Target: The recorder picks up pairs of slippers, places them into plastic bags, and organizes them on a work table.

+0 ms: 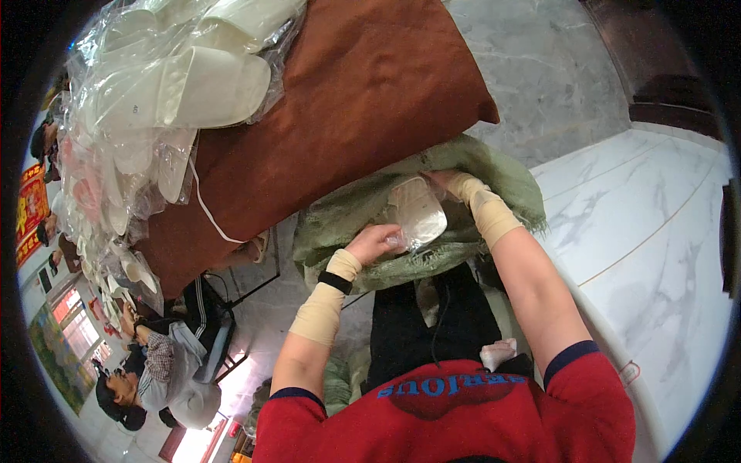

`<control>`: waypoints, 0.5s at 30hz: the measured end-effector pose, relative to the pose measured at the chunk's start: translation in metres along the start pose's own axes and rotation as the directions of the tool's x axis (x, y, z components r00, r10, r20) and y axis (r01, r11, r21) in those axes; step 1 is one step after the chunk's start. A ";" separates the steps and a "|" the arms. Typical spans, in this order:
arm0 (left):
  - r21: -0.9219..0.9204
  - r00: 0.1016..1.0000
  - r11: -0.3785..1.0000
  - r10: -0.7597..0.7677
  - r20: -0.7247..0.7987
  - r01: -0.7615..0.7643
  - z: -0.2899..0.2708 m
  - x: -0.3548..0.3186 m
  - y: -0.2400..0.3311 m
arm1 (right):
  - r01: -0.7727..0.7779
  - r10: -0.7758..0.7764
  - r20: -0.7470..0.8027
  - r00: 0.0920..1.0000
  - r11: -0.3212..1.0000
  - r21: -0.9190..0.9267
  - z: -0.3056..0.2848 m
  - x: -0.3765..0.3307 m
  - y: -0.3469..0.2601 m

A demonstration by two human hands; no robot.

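A green woven sack [328, 224] lies with its mouth open in front of my body. In its mouth is a white slipper [419, 210] wrapped in clear plastic. My left hand [375, 244] is closed on the near left end of the wrapping, fingers pinching the plastic. At the far right of the slipper, inside the sack's rim, is my right hand [442, 180]; its fingers are partly hidden, so their grip is unclear. Beige wraps cover both wrists and forearms, with a black band on the left wrist.
A table under a brown cloth [370, 77] stands just beyond the sack. Several bagged white slippers [216, 85] are heaped at its left. A person [166, 370] sits at the lower left. Marble-patterned floor [641, 208] spreads to the right.
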State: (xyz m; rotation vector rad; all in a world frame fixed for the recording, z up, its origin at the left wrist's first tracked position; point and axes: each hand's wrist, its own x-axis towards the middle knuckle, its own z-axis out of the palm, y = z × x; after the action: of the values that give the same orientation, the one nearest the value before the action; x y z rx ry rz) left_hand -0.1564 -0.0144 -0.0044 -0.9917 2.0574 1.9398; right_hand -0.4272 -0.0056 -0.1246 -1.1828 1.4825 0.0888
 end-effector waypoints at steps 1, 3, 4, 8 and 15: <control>-0.086 0.999 0.996 -0.018 -0.027 0.015 -0.002 0.005 -0.005 | 0.063 -0.059 -0.047 0.997 0.994 0.088 0.002 0.009 0.021; -0.193 0.955 0.974 -0.164 -0.248 0.118 -0.015 -0.035 -0.022 | -0.159 0.109 0.178 0.978 0.941 0.297 0.005 0.007 -0.022; -0.317 0.883 0.941 -0.249 -0.397 0.123 -0.015 -0.040 -0.019 | -0.145 0.116 0.191 0.975 0.979 0.144 0.004 0.011 -0.009; -0.503 0.694 0.861 -0.321 -0.645 -0.068 -0.032 -0.069 -0.005 | -0.121 0.153 0.244 0.958 0.982 -0.143 -0.001 0.024 -0.014; -0.667 0.598 0.745 -0.525 -0.605 -0.020 -0.011 -0.085 -0.018 | 0.099 -0.066 0.178 0.982 0.979 -0.181 -0.010 0.005 -0.099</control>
State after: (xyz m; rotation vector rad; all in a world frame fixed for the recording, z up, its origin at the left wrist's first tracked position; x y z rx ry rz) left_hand -0.0773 0.0069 0.0270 -2.5144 1.2761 2.2718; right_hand -0.3647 -0.0631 -0.0716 -1.3534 1.2929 0.2736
